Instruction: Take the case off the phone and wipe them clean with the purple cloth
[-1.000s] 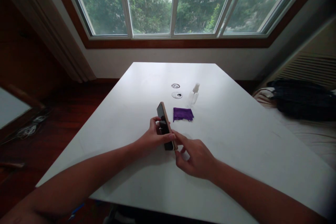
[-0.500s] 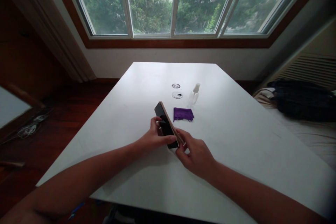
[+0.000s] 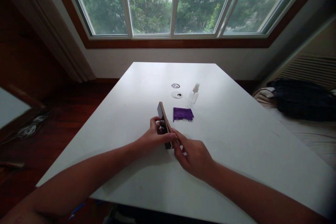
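A smartphone (image 3: 163,120) with a dark screen and a brownish case or back stands tilted on its long edge, held between both hands above the white table (image 3: 131,178). My left hand (image 3: 156,134) grips it, fingers on the screen side and thumb across its near end. At the near right corner, my right hand (image 3: 193,152) pinches the brown case or back; its fingertips are partly hidden. Just beyond the phone lies a folded purple cloth (image 3: 183,113).
Behind the cloth stands a clear spray bottle (image 3: 194,94) with a whitish top. Two flat round pieces (image 3: 176,95) lie to its left. A dark bundle (image 3: 304,99) rests on the bed at right. A window (image 3: 152,3) is beyond the table.
The phone has turned more edge-on, so less of its screen shows. My right hand has shifted slightly left with it. The cloth, bottle and round pieces stay put.
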`<state>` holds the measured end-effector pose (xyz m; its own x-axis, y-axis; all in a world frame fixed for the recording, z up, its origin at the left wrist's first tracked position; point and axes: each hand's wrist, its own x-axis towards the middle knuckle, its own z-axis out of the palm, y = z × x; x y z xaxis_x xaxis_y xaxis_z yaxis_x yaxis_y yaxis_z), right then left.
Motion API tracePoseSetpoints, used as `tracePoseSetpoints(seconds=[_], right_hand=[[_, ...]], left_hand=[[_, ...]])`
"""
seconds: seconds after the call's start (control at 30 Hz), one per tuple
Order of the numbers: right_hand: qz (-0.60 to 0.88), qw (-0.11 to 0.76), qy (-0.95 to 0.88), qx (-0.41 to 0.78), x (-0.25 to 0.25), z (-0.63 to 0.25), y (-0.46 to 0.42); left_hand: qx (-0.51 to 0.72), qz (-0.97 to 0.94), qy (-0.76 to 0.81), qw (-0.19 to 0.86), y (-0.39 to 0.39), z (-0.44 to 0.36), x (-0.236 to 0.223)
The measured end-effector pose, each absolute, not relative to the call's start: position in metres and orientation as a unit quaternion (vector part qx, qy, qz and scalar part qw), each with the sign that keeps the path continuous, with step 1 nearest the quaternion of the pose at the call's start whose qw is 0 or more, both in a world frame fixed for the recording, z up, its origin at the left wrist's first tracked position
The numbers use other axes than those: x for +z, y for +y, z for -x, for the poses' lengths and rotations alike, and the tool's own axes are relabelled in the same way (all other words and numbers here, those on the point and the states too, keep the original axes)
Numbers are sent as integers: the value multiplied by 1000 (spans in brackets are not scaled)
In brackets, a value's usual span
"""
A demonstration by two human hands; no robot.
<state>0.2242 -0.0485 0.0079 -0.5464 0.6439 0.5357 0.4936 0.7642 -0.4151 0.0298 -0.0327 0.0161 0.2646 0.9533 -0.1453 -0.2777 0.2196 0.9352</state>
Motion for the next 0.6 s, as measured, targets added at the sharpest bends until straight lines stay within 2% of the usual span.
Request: tracePoseSetpoints(seconds=[0.6], right_hand=[[487, 388, -761, 181, 3, -229, -38]], left_hand=[[481, -323, 384, 719, -31, -28, 25]])
